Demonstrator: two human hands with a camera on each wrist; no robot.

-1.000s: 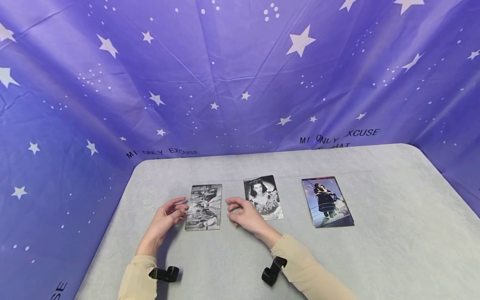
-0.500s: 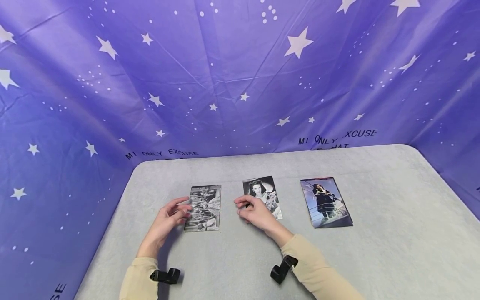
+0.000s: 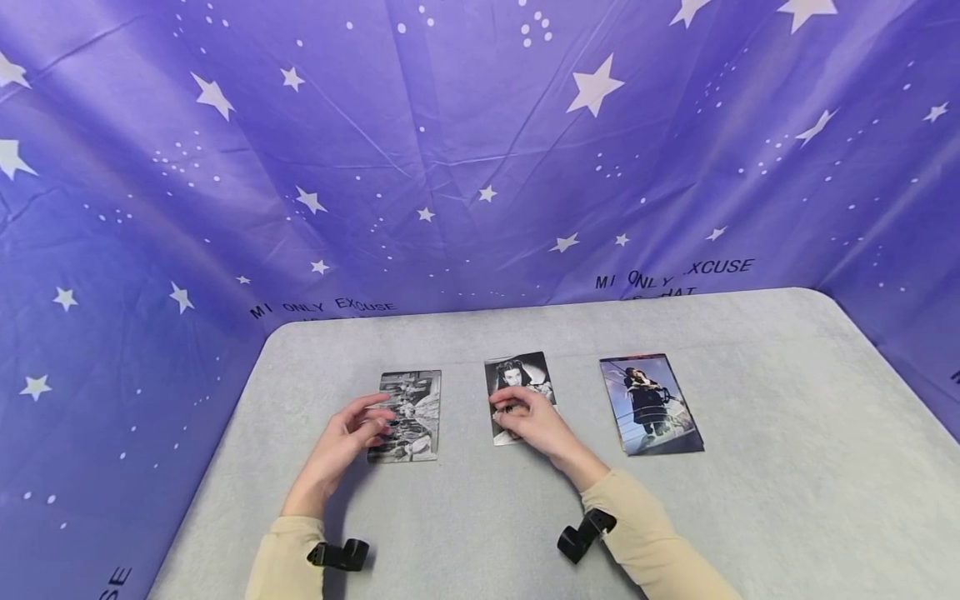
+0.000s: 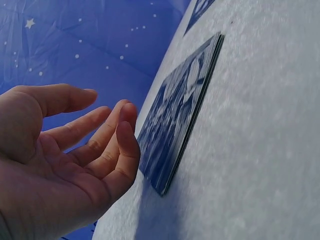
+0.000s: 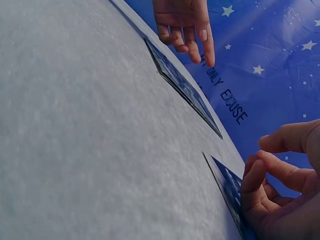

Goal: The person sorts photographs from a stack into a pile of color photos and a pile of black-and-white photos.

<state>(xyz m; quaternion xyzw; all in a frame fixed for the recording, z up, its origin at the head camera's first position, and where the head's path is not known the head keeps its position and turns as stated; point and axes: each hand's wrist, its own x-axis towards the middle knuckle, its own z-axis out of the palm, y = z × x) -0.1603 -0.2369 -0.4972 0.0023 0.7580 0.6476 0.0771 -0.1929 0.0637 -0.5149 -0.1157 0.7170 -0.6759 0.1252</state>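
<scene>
Three small stacks of photo cards lie in a row. My left hand (image 3: pixel 341 446) hovers at the left edge of the left stack, a black-and-white crowd scene (image 3: pixel 420 417), partly covering it. In the left wrist view, the fingers of the left hand (image 4: pixel 75 155) are loosely bent, with nothing between them. Over the middle stack, a black-and-white portrait of a person in a ruffled dress (image 3: pixel 536 371), my right hand (image 3: pixel 536 423) hides the lower part. The right wrist view shows the right hand (image 5: pixel 280 187) loosely curled beside that stack, holding nothing.
The right stack, topped by a colour photo of figures at a ship's railing (image 3: pixel 651 404), lies apart from both hands. The grey table (image 3: pixel 787 467) meets a purple star-patterned curtain (image 3: pixel 450 167) at its back and sides. Black wrist cameras (image 3: pixel 585 535) sit on both sleeves.
My right hand has moved right, from the gap between the left and middle stacks to over the middle one. My left hand has shifted slightly right over the left stack.
</scene>
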